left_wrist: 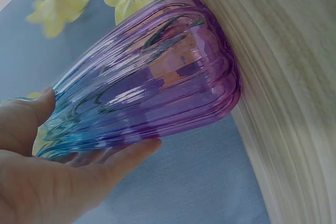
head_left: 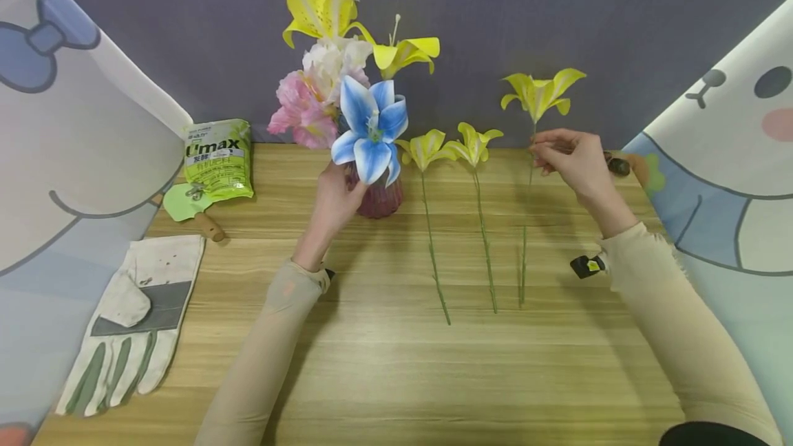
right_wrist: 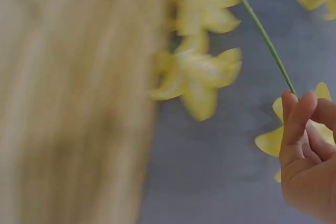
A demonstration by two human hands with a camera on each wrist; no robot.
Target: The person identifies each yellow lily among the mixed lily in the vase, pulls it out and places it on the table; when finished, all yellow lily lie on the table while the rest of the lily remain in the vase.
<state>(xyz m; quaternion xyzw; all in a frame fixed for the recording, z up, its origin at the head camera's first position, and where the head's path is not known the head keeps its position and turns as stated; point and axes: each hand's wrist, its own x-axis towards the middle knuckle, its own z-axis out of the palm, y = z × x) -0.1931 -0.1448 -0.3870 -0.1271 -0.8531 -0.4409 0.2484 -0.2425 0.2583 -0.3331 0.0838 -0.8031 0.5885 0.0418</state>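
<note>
With fingers and thumb round its upper part, my left hand (head_left: 336, 199) holds a ribbed glass vase (left_wrist: 152, 77), blue at the neck and purple at the base. Its base stands at the table. The vase carries a blue lily (head_left: 372, 131), pink and white blooms (head_left: 305, 110) and two yellow lilies (head_left: 322, 9). To the right, my right hand (head_left: 573, 160) pinches the green stem (right_wrist: 260, 27) of another yellow lily (head_left: 537, 93) just below its bloom. This flower is upright, raised above the table. Two more yellow lilies (head_left: 424, 150) lie between the hands, stems toward me.
On the left are a green fertilizer bag (head_left: 218, 160), a small trowel (head_left: 188, 204) with a wooden handle, and a white and grey work glove (head_left: 139, 322). A dark object (head_left: 618, 166) lies behind the right hand. A grey wall (head_left: 471, 33) backs the wooden table (head_left: 396, 377).
</note>
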